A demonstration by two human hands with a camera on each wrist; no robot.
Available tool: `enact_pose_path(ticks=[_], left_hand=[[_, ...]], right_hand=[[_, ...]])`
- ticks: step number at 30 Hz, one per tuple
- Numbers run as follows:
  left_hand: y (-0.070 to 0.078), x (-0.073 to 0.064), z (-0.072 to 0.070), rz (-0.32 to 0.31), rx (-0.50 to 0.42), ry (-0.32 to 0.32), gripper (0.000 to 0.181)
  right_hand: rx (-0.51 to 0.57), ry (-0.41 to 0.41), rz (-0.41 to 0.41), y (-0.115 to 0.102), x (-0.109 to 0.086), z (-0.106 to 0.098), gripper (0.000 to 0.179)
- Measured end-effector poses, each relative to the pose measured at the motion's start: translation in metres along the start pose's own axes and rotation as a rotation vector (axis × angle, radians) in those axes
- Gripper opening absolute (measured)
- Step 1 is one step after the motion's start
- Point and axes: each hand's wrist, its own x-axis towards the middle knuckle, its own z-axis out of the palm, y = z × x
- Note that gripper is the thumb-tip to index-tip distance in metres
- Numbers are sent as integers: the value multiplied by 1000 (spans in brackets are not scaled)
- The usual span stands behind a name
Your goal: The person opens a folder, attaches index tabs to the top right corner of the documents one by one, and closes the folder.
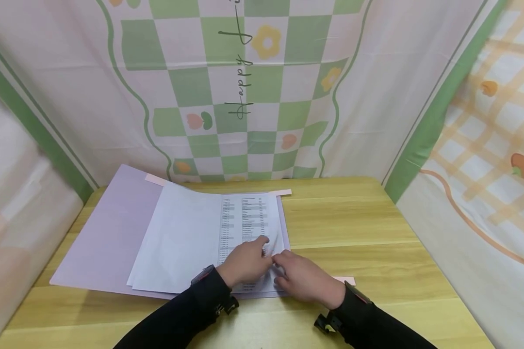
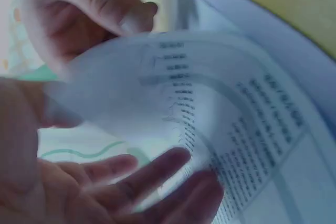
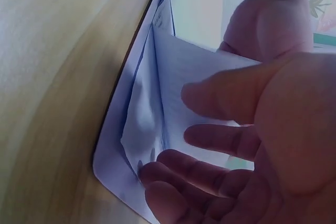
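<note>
A lilac folder [image 1: 93,232] lies open on the wooden table with white sheets in it. The top right-hand sheet [image 1: 244,213] carries printed columns with grey bands, and its lower right part curls upward. My left hand [image 1: 248,261] rests over this sheet and holds its raised edge by the thumb [image 2: 60,106], the other fingers spread apart. Facing it from the right, my right hand [image 1: 303,276] is at the lower corner of the folder. Its thumb [image 3: 207,98] overlaps the raised sheet, while its loosely bent lower fingers [image 3: 168,174] are at the corner of the sheets underneath.
Blank white sheets [image 1: 174,237] lie turned to the left in the folder. Pale pink strips stick out at the top right [image 1: 281,192] and beside the right wrist [image 1: 347,280]. Patterned cloth [image 1: 266,87] hangs behind the wooden table [image 1: 353,228] and at both sides.
</note>
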Motion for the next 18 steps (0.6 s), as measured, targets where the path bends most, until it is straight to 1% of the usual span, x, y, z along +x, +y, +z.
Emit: enact_pose_path(ticks=[2, 4, 5, 6, 8, 9, 10, 12, 14, 16, 18], left_hand=[[0, 1, -1, 36, 1, -30, 55], [0, 1, -1, 99, 44, -37, 53], [0, 1, -1, 130, 75, -36, 49], [1, 0, -1, 154, 105, -35, 41], [3, -2, -1, 195, 194, -6, 23], [4, -3, -2, 207, 246, 11, 19], [5, -5, -3, 215, 295, 21, 21], [8, -9, -6, 209, 378, 32, 23], [10, -14, -10, 205, 471, 49, 20], [11, -18, -15, 200, 537, 58, 17], [11, -20, -19, 204, 599, 57, 19]], right_hand=[[-12, 0, -8, -1, 0, 0, 31], [-39, 10, -4, -1, 0, 0, 31], [-63, 19, 2, -1, 0, 0, 28], [-92, 30, 9, 0, -1, 0, 26], [-152, 54, 28, 1, -3, 2, 23], [-181, 66, 36, 2, -3, 2, 23], [-204, 73, 44, 4, -4, 3, 23], [-239, 78, 48, 6, -6, 4, 25], [-246, 76, 47, 8, -6, 4, 27], [-248, 72, 41, 9, -6, 5, 27], [-245, 69, 40, 9, -7, 4, 29]])
